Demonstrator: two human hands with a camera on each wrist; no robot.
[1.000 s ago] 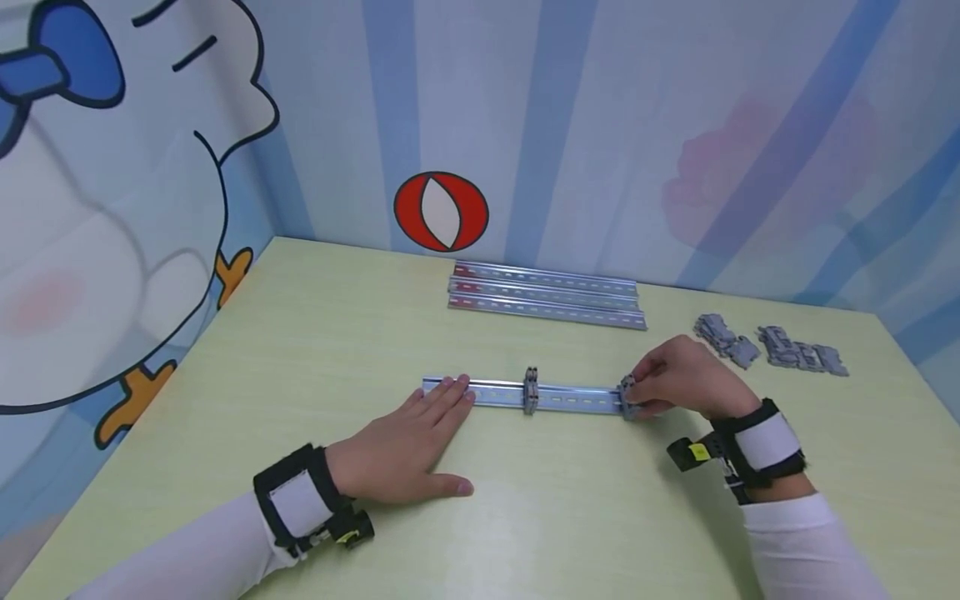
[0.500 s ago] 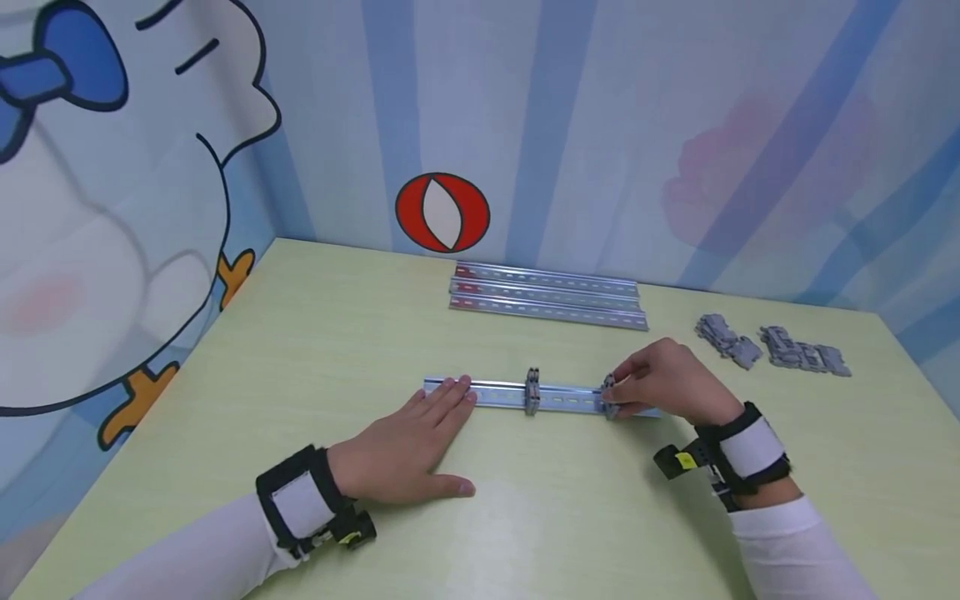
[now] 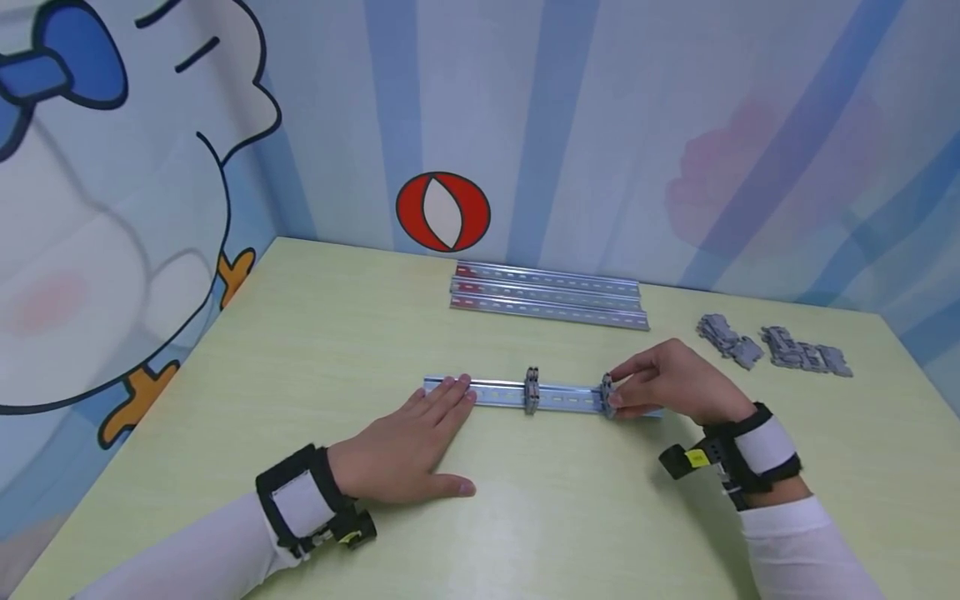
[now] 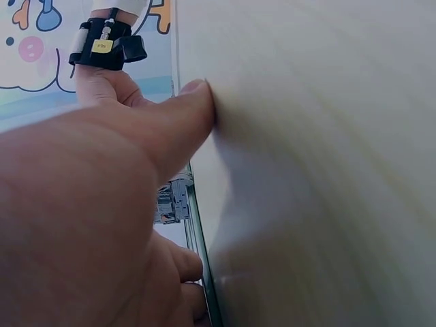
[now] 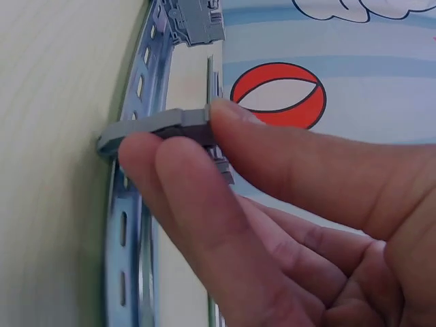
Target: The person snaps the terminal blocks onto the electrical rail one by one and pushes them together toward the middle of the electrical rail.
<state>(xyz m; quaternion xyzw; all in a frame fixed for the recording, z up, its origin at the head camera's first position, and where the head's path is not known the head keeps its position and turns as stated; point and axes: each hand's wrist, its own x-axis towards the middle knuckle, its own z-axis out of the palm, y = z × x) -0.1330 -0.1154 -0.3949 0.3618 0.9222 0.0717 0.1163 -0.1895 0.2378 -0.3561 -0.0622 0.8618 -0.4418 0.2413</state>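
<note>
Compared to a second ago, the right hand (image 3: 682, 383) has its block (image 3: 607, 395) a bit farther left, in from the right end of the rail (image 3: 566, 400). Thumb and fingers are pinching it, so the block's just left of that hand, long axis crosswise to the rail; can't tell if it's seated. Other block (image 3: 532, 392) stands on the rail farther left. Left hand (image 3: 401, 450) is flat, fingers on the rail's left end, way less near the pinched block.
</note>
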